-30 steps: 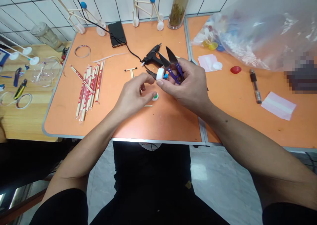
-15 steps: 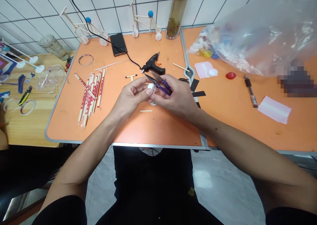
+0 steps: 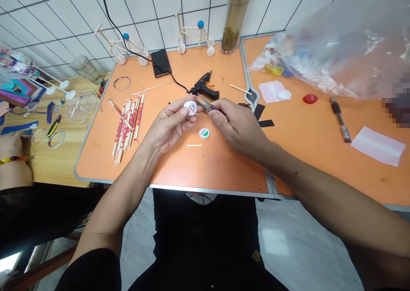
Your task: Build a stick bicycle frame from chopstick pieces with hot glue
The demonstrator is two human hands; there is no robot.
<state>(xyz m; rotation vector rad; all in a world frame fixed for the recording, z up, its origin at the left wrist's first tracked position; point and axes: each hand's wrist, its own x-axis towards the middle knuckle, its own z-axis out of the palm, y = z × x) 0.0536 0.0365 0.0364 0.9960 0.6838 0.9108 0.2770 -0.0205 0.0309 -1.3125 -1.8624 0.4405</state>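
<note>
Between the thumb and fingers of my left hand (image 3: pixel 171 122) is a white bottle cap (image 3: pixel 190 108) with blue and red print, its top facing me. My right hand (image 3: pixel 235 124) is closed round small purple-handled scissors (image 3: pixel 208 105); their blades point at the cap's right edge, and most of the handle is hidden in my palm. Below the hands, a second white cap with green print (image 3: pixel 204 133) lies on the orange table (image 3: pixel 179 167). A short thin stick (image 3: pixel 194 145) rests nearer the front edge. Just beyond my fingers lies a black glue gun (image 3: pixel 205 87).
Wrapped chopsticks (image 3: pixel 128 124) lie at left, a phone (image 3: pixel 161 63) behind them. Two stick models (image 3: pixel 192 30) stand by the wall near a tall glass jar (image 3: pixel 232 22). A plastic bag (image 3: pixel 326 47), marker (image 3: pixel 340 119) and red cap (image 3: pixel 310 99) are at right. Another person's arm (image 3: pixel 14 167) shows far left.
The scissors have swung lower, with their handle now mostly inside my right hand. The held cap has turned its printed top towards me, and my hands are farther apart, showing the green-printed cap.
</note>
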